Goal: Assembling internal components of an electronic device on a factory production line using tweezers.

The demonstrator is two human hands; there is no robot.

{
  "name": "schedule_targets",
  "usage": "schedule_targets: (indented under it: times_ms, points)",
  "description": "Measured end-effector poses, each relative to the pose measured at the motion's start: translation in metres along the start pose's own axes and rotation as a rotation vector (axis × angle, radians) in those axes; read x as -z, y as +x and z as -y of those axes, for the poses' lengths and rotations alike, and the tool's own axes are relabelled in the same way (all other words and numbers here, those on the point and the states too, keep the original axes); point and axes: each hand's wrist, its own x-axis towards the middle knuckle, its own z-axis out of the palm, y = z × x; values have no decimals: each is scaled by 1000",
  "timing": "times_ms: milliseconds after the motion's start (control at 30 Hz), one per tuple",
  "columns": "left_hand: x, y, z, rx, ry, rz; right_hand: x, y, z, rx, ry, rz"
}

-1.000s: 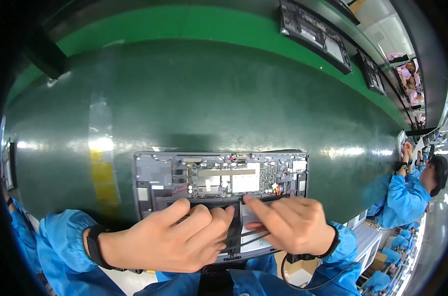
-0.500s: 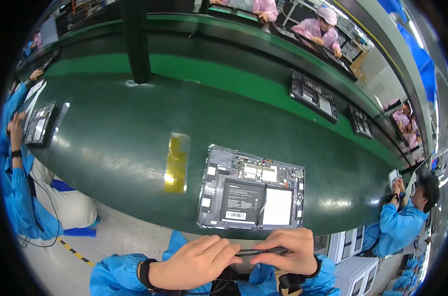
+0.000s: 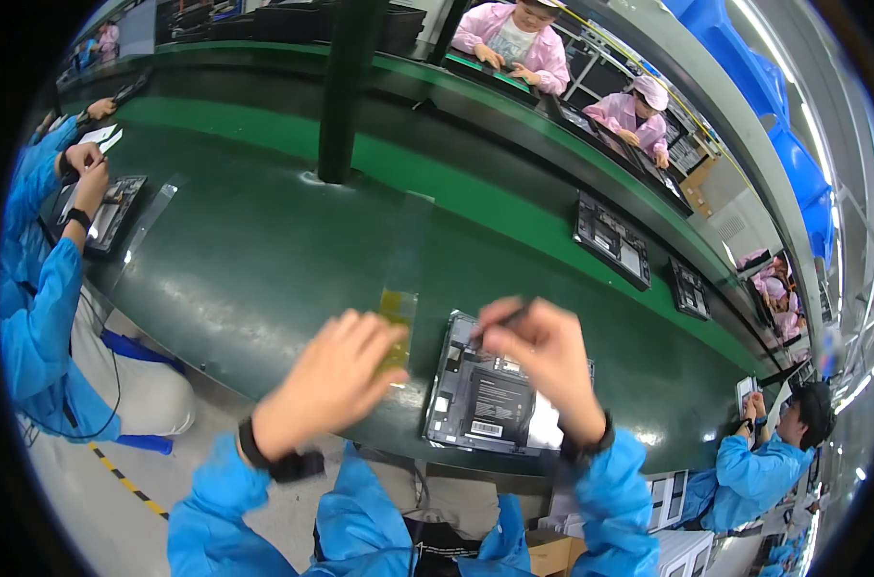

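My left hand (image 3: 329, 381) reaches over a strip of yellow tape pieces (image 3: 395, 310) on the green table, its fingers stretched out with the tips at the strip. In my right hand (image 3: 543, 358) a slim dark tool (image 3: 502, 321), blurred and partly hidden, is pinched between thumb and fingers. That hand hovers over an opened tablet or laptop chassis (image 3: 444, 404), covering part of its circuit board. A black battery (image 3: 498, 399) with a white label shows inside the chassis, beside a white panel (image 3: 545, 425).
More opened devices (image 3: 612, 240) lie on the bright green strip beyond. A dark post (image 3: 343, 106) rises from the table (image 3: 245, 260). Co-workers in blue sit at the left (image 3: 43, 317) and right (image 3: 769, 457); others in pink (image 3: 524, 43) work across the line.
Both hands have risen from the table's front edge and parted. The left has gone to the yellow tape, the right over the chassis with the dark tool. The view has shifted.
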Motion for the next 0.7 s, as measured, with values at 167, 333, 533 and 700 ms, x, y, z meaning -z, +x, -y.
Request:
schedule_targets:
  times_ms: [167,333,533,700]
  points:
    - [-15,16,81,-168,211,112,-13,103,-82,-123,194,140]
    - [-24,17,88,-153,181,188,-33,111,-113,-133,163,132]
    - [-24,19,86,-183,209,185,-41,105,-121,-107,247,86]
    - [-23,20,84,-183,225,189,-44,103,-115,-90,173,76]
